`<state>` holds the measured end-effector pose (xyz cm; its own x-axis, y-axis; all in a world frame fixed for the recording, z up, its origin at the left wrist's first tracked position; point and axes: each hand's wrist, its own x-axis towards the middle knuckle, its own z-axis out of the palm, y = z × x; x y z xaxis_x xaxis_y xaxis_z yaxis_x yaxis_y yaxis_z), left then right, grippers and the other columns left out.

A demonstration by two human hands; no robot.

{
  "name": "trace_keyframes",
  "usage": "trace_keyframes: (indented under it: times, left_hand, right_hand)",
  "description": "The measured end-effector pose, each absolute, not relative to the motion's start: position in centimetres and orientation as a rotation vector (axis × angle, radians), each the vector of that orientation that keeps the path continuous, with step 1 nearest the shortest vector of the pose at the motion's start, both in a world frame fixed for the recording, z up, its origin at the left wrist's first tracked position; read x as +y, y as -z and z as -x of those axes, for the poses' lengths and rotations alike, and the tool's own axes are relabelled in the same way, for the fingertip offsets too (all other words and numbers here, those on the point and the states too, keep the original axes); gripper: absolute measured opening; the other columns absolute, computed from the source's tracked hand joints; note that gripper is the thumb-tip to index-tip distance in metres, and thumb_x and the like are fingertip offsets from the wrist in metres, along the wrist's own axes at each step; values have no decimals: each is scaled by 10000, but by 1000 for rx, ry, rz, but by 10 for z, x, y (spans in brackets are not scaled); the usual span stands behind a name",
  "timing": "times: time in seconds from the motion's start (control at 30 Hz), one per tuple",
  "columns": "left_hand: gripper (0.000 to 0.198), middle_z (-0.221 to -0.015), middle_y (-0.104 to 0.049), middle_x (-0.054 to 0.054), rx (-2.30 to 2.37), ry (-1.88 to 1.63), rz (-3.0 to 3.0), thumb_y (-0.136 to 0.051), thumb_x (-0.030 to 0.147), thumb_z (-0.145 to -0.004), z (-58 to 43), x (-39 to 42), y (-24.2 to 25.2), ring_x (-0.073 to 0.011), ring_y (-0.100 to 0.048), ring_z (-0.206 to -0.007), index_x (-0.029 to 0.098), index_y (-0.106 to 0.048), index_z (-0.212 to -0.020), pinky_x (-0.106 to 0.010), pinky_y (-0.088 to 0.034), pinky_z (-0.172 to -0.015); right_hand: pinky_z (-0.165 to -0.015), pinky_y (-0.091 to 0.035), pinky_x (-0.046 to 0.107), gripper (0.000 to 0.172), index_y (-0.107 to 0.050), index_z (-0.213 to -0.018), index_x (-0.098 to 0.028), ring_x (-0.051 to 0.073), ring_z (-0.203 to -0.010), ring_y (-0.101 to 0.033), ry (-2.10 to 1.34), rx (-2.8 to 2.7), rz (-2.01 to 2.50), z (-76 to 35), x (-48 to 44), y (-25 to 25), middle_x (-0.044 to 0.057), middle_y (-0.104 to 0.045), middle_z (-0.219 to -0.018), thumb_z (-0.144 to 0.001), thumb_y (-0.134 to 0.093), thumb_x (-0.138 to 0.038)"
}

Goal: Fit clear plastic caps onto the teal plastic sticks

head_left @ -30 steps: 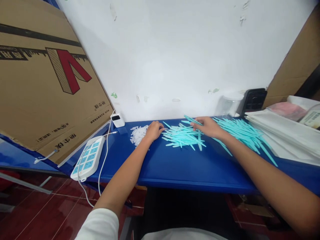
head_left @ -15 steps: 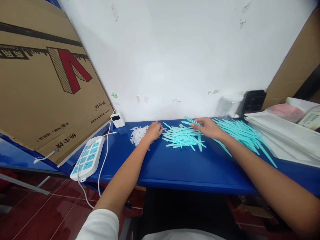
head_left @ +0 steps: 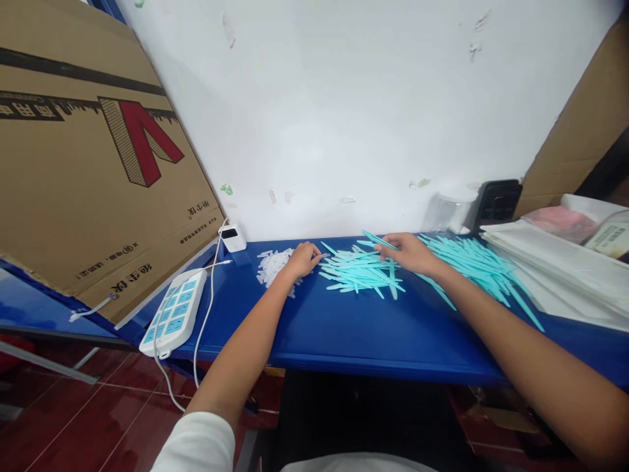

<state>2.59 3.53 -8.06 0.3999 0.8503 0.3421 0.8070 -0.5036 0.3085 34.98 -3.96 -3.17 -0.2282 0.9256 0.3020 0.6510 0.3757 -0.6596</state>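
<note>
My left hand (head_left: 304, 258) is closed in a pinch at the right edge of a heap of small translucent white plastic pieces (head_left: 273, 267). A small translucent piece (head_left: 324, 255) pokes out from its fingertips. My right hand (head_left: 407, 252) is closed round a slim turquoise stick (head_left: 373, 236), whose tapered end points left towards the wall. Below and left of that hand lies a loose pile of turquoise sticks (head_left: 356, 272). Behind the right forearm spreads a second pile of turquoise sticks (head_left: 472, 262), partly hidden by the arm.
A white power strip (head_left: 175, 311) with cables lies left, by a small white device (head_left: 232, 237) at the wall. A large cardboard box (head_left: 98, 170) stands far left. At right are a clear jar (head_left: 451, 210), a black object (head_left: 497, 204) and white packaging (head_left: 555, 262) on the blue table (head_left: 354, 334).
My left hand has turned slightly, and the small translucent piece at its fingertips shows more clearly. My right hand holds its stick in nearly the same place.
</note>
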Motion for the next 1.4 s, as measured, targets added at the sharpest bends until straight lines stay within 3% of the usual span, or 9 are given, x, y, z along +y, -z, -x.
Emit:
trace_keyframes:
  times: [0.27, 0.37, 0.5, 0.7, 0.93, 1.2, 1.4]
  left_hand:
    - [165, -963, -692, -94, 1558, -638, -2565, -555, 232, -968, -27, 32, 75, -222, -618, -925, 166, -685, -891, -341, -488, -871]
    - [139, -1003, -681, -95, 1547, -744, -2558, -571, 246, -972, -28, 29, 77, -217, -613, -946, 161, -675, -1010, -336, -490, -867]
    - [272, -1077, -665, -110, 1566, -825, -2602, -616, 368, -971, -34, 25, 76, -246, -609, -1037, 177, -698, -1147, -357, -487, -911]
    - [256, -1016, -693, -111, 1580, -633, -2724, -603, 375, -985, -41, 27, 69, -259, -617, -989, 209, -796, -965, -351, -481, -857]
    - [215, -1021, -682, -143, 1640, -472, -2834, -535, 216, -990, -34, 28, 69, -264, -631, -995, 168, -741, -949, -346, -479, -873]
    - [309, -918, -774, -58, 1276, -968, -2426, -535, 392, -1005, -40, 16, 62, -208, -689, -825, 187, -763, -1034, -297, -503, -766]
    - [454, -893, -797, -83, 1040, -1017, -2118, -630, 522, -935, -61, 7, 59, -217, -720, -836, 142, -783, -1131, -298, -532, -750]
  right_hand:
    - [-685, -413, 296, 450, -687, -728, -179, 204, -736, -627, -605, -1974, 1306, -349, -41, 31, 64, -752, -781, -884, -609, -595]
    - [-668, -404, 294, 449, -687, -732, -179, 198, -718, -614, -598, -1956, 1320, -350, -40, 31, 59, -739, -759, -880, -615, -597]
    - [-638, -379, 293, 447, -690, -729, -180, 172, -653, -568, -585, -1949, 1332, -351, -38, 33, 42, -725, -732, -884, -610, -592]
    - [-692, -408, 308, 413, -689, -723, -189, 201, -732, -624, -577, -1968, 1319, -352, -36, 36, 52, -749, -771, -894, -605, -556]
    - [-708, -427, 316, 420, -678, -720, -193, 218, -753, -642, -569, -1957, 1325, -351, -37, 35, 58, -748, -767, -885, -614, -575]
    - [-686, -441, 315, 430, -703, -736, -187, 205, -701, -632, -604, -1962, 1308, -349, -41, 30, 58, -748, -763, -875, -622, -586]
    - [-696, -480, 313, 415, -737, -863, -188, 234, -810, -682, -776, -1943, 1221, -348, -44, 27, 81, -790, -892, -815, -702, -599]
